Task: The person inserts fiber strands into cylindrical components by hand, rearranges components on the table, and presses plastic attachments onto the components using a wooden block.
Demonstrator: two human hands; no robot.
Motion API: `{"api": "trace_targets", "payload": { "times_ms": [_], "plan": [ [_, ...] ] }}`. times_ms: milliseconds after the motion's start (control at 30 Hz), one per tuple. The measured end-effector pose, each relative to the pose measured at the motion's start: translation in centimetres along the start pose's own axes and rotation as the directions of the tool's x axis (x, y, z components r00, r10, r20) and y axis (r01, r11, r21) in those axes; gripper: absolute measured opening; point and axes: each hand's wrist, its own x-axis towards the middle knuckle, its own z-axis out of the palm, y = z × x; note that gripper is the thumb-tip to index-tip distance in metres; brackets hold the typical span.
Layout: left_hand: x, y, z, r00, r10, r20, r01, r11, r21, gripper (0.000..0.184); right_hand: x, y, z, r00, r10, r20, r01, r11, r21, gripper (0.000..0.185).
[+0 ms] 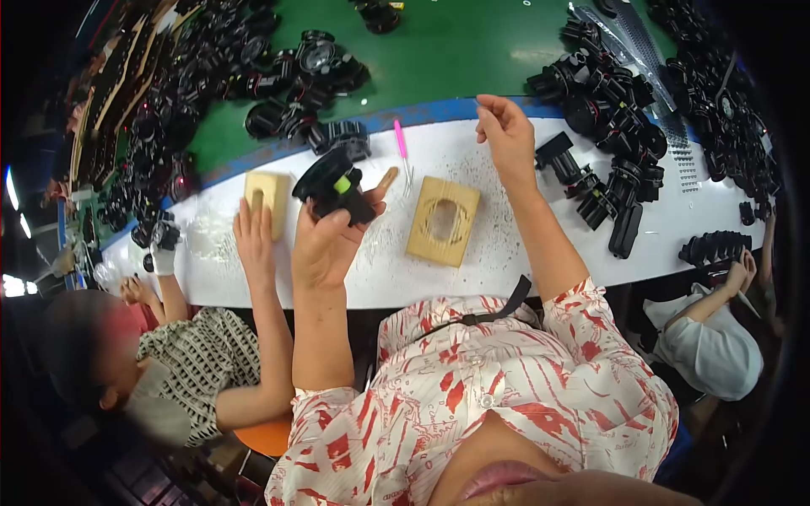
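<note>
My left hand (pixel 325 240) is wrapped round a black plastic part (pixel 325 181) with a wide round disc and a yellow-green patch. It is held above the white table surface. Beside those fingers shows a tan oblong tip (pixel 387 179) that I cannot make out. My right hand (pixel 509 139) is raised near the table's blue strip, fingers loosely bent and apart, with nothing visible in them. Between my hands lies a yellowish block (pixel 466 221) with an oval hollow. A pink-handled tool (pixel 400 139) with a thin metal end lies beyond it.
Black assemblies (pixel 607 181) lie right of my right hand, and more are heaped (pixel 308 72) on the green surface (pixel 447 55). On the left, a co-worker's hand (pixel 253 232) touches another yellowish block (pixel 268 190). A clear perforated tray (pixel 645 72) lies at the back right.
</note>
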Motion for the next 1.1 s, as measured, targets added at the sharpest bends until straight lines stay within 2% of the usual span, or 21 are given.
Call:
{"api": "trace_targets", "payload": {
  "times_ms": [100,200,233,300,367,400,433,467,533,600,700,867,1100],
  "plan": [
    [-3.9,-1.2,0.2,1.0,-0.017,0.025,0.018,0.998,-0.061,0.079,-2.8,-3.1,0.8,0.998,0.056,0.024,-0.057,0.998,0.022,0.016],
    [-5.6,-2.8,-0.8,0.996,-0.07,0.051,0.077,0.985,-0.153,0.083,-5.8,-5.3,1.0,0.953,0.217,0.213,-0.203,0.975,-0.085,0.016],
    [-6.2,-3.6,-1.4,0.992,-0.113,0.057,0.123,0.97,-0.212,0.085,-6.9,-5.7,1.2,0.951,0.224,0.213,-0.208,0.974,-0.094,0.016],
    [-7.4,-4.6,-1.5,0.986,-0.16,0.055,0.169,0.943,-0.285,0.087,-9.1,-6.2,1.5,0.938,0.124,0.324,-0.106,0.992,-0.074,0.014],
    [-7.9,-4.8,-0.5,0.995,-0.084,-0.057,0.088,0.994,0.066,0.091,-11.0,-7.2,1.9,0.922,0.087,0.377,-0.066,0.995,-0.071,0.013],
    [-8.1,-4.8,-0.1,0.994,-0.035,-0.1,0.058,0.968,0.244,0.093,-11.9,-8.1,2.2,0.904,-0.011,0.428,0.066,0.991,-0.113,0.013],
    [-8.3,-4.9,-0.1,0.994,-0.037,-0.106,0.061,0.971,0.232,0.093,-12.5,-9.0,2.5,0.868,-0.107,0.485,0.2,0.969,-0.145,0.012],
    [-8.6,-5.0,-0.1,0.992,0.067,-0.107,-0.013,0.896,0.443,0.093,-13.1,-9.7,2.8,0.817,-0.196,0.543,0.332,0.929,-0.165,0.012],
    [-9.2,-5.1,-0.2,0.964,0.261,-0.04,-0.13,0.599,0.79,0.092,-14.2,-11.1,3.3,0.789,-0.171,0.589,0.348,0.916,-0.199,0.012],
    [-9.9,-5.0,0.0,0.963,0.268,-0.04,-0.144,0.632,0.762,0.092,-15.1,-11.9,3.8,0.733,-0.139,0.666,0.389,0.888,-0.243,0.013],
    [-10.5,-4.6,0.7,0.956,0.293,-0.029,-0.187,0.679,0.71,0.09,-16.0,-12.5,4.6,0.706,-0.155,0.691,0.448,0.854,-0.266,0.014],
    [-11.4,-3.7,1.5,0.944,0.327,-0.042,-0.184,0.627,0.757,0.089,-16.7,-12.0,5.7,0.69,-0.198,0.696,0.569,0.742,-0.353,0.015],
    [-11.5,-3.7,1.7,0.934,0.351,-0.067,-0.153,0.564,0.812,0.084,-16.6,-11.2,6.7,0.662,-0.272,0.698,0.656,0.661,-0.364,0.012]
  ]
}}
